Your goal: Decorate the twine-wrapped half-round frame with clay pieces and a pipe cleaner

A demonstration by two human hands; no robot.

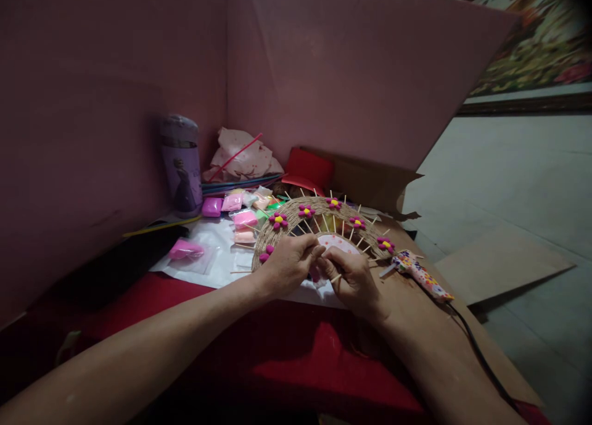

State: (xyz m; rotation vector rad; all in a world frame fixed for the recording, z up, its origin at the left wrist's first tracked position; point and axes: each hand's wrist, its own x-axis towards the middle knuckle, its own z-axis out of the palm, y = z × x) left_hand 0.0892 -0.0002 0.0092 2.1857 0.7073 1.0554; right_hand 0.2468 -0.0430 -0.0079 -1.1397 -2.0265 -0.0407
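My left hand (292, 261) and my right hand (354, 278) meet with closed fingers in front of a round twine-wrapped frame (314, 210). Between them hangs a small clear plastic packet (317, 277) with something dark pink inside; the fingers hide much of it. A thin wooden stick end (336, 278) pokes out at my right fingers. Wooden sticks radiate from the frame, and magenta clay flowers (278, 221) with yellow centres sit along its twine band. A white dotted disc (337, 243) shows in its middle, partly behind my hands.
A flower-patterned glue gun (423, 276) with a black cord lies right on cardboard (490, 345). Several clay packets (245, 219) lie left on white paper (219, 276). Behind stand a purple tumbler (181, 169), a crumpled dotted cloth (240, 153) and a red item (308, 169) against pink walls.
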